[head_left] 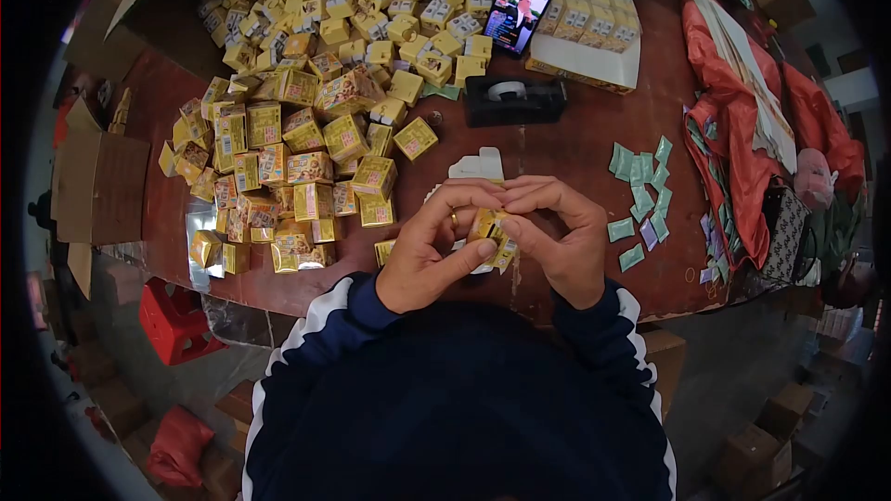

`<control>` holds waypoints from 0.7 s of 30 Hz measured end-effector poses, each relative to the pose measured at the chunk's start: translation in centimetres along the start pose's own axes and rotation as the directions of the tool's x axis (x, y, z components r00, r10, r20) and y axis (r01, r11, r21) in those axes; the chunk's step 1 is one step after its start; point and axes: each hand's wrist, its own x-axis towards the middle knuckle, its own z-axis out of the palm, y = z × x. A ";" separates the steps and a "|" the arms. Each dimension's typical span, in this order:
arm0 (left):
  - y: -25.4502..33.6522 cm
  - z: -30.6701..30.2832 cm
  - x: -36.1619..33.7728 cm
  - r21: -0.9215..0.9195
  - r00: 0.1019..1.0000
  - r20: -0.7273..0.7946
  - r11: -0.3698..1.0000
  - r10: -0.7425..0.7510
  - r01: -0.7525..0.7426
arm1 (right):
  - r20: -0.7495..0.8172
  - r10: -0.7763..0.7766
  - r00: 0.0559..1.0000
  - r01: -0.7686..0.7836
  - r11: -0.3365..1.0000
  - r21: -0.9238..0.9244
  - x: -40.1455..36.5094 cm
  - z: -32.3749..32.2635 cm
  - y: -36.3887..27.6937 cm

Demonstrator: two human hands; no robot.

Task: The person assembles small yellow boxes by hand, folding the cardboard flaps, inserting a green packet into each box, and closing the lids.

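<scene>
My left hand (429, 246) and my right hand (560, 237) meet over the near edge of the table. Both grip one small yellow box (489, 226) between their fingertips. A ring sits on a finger of my left hand. Under the hands lie white flat pieces (477, 167), partly hidden. A large heap of small yellow boxes (306, 93) spreads over the table to the left and far side. Small green packets (643, 187) lie scattered to the right of my right hand.
A black tape dispenser (513, 98) stands beyond my hands. A phone (520, 9) with a lit screen leans at the back beside an open carton of boxes (591, 30). Red-orange bags (742, 111) lie at the right. A cardboard box (100, 187) and a red stool (176, 323) stand at the left.
</scene>
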 end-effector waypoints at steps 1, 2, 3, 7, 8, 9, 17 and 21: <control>0.0 0.0 0.0 0.000 1.000 0.000 1.000 -0.001 0.001 | -0.012 0.022 1.000 -0.022 0.998 0.067 0.0 -0.1 0.1; 0.0 0.0 0.0 0.001 1.000 0.008 1.000 -0.010 0.010 | -0.012 0.023 1.000 -0.022 0.998 0.067 0.0 -0.1 0.0; 0.0 0.0 0.0 0.002 1.000 0.016 1.000 -0.019 0.019 | -0.016 0.040 0.999 -0.039 0.997 0.070 0.1 -0.1 -0.1; -0.2 0.0 -0.1 0.005 0.999 0.010 0.999 -0.035 0.035 | -0.015 0.051 0.999 -0.051 0.999 0.014 0.1 -0.2 -0.5; -0.4 0.0 -0.1 0.006 1.000 0.010 1.000 -0.021 0.021 | -0.015 0.052 0.999 -0.052 0.999 0.014 0.1 -0.3 -0.4; -0.4 0.0 -0.1 0.008 1.000 0.009 1.000 -0.007 0.007 | -0.003 0.023 1.000 -0.023 1.000 -0.007 0.1 -0.4 -0.1; -0.1 -0.2 -0.1 0.034 0.999 -0.036 0.999 -0.024 0.025 | 0.023 -0.269 0.963 0.266 0.929 -0.257 0.1 -0.3 0.5; -0.5 -0.5 -0.1 0.078 1.000 -0.023 0.997 -0.001 0.003 | 0.104 -0.357 0.928 0.370 0.857 -0.359 0.2 -0.8 0.9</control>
